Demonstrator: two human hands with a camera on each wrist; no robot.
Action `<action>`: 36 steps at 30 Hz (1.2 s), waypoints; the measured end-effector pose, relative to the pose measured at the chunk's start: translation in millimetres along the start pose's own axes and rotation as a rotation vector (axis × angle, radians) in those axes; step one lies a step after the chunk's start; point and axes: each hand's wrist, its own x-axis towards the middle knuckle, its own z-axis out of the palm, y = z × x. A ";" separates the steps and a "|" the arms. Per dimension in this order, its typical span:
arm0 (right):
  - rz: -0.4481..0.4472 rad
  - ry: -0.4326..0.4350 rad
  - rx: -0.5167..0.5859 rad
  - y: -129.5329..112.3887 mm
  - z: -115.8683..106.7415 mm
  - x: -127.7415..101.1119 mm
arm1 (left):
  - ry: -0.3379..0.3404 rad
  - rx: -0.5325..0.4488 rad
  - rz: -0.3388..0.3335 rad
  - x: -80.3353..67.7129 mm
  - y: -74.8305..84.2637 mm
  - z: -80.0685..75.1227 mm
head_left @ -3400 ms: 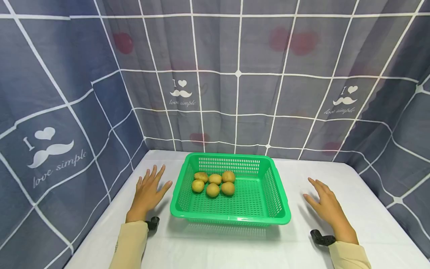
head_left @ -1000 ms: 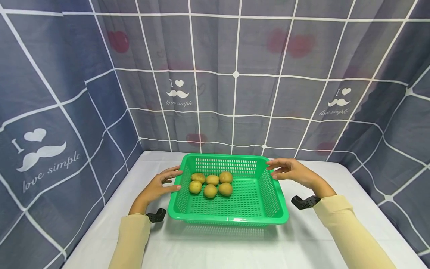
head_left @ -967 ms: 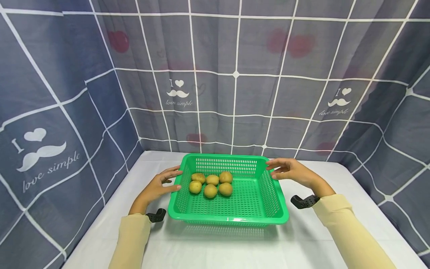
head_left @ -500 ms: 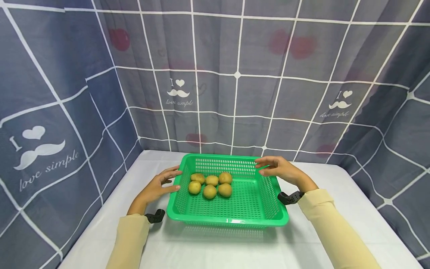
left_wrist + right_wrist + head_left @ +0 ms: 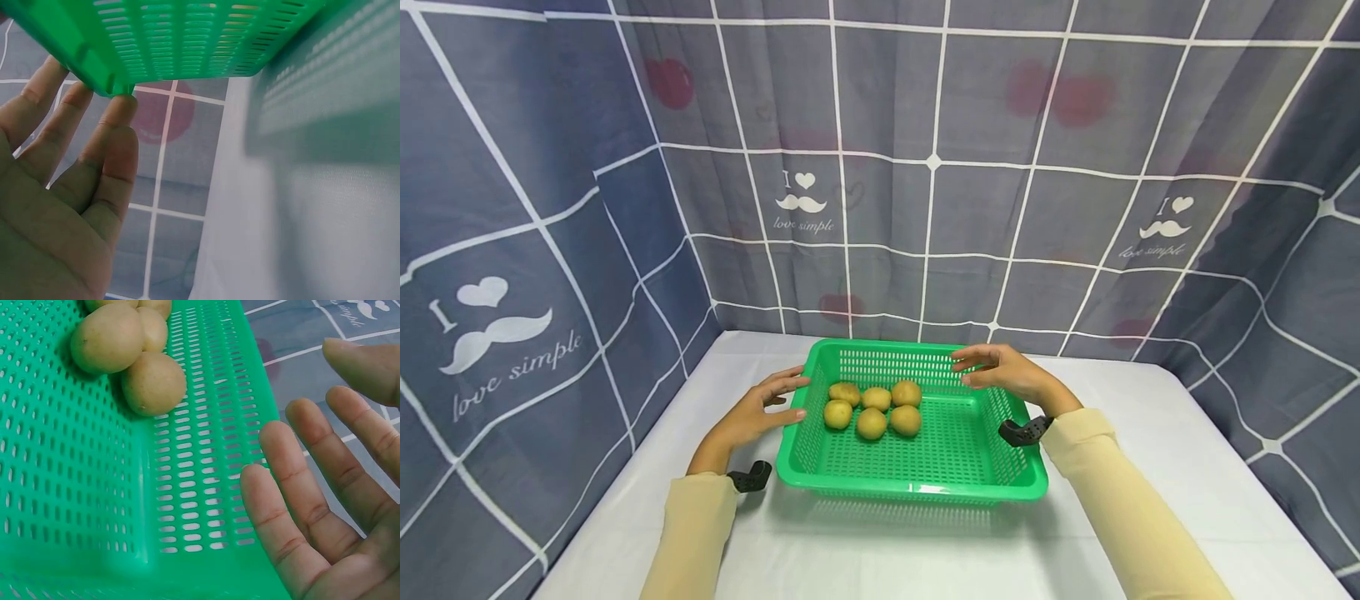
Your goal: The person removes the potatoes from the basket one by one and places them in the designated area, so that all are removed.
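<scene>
A green plastic basket (image 5: 917, 490) with slotted walls stands on the white table. Several yellow-brown potatoes (image 5: 872, 423) are grouped in its left half. At the basket's left rim, my left hand (image 5: 748, 419) has its fingers spread; in the left wrist view, fingertips (image 5: 119, 111) lie right at the rim's edge. My right hand (image 5: 1011, 375) reaches over the basket's far right corner with loosely bent fingers, holding nothing. The right wrist view shows its fingers (image 5: 278, 456) beside the slotted wall, to one side of the potatoes (image 5: 153, 384).
A white cloth (image 5: 850, 558) covers the table. Dark blue-grey curtains (image 5: 887, 200) with white grid lines surround it at the back and both sides. Black wrist straps (image 5: 751, 477) sit on both wrists, close to the basket's sides.
From beside the basket, both hands have come to it. Over the last second my right hand has slid leftward across the far right corner; the left hand, basket and potatoes stay put.
</scene>
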 end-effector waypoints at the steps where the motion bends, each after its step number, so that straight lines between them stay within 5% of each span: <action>1: 0.005 -0.003 0.004 1.2 1.4 2.3 | 0.001 0.003 -0.003 0.1 -0.1 -0.2; 15: 0.080 -0.009 0.004 -2.1 22.1 22.4 | -0.003 -0.013 -0.008 1.1 0.9 -0.7; 36: 0.121 -0.128 -0.018 12.7 50.8 45.2 | -0.005 -0.045 -0.024 0.6 0.4 0.3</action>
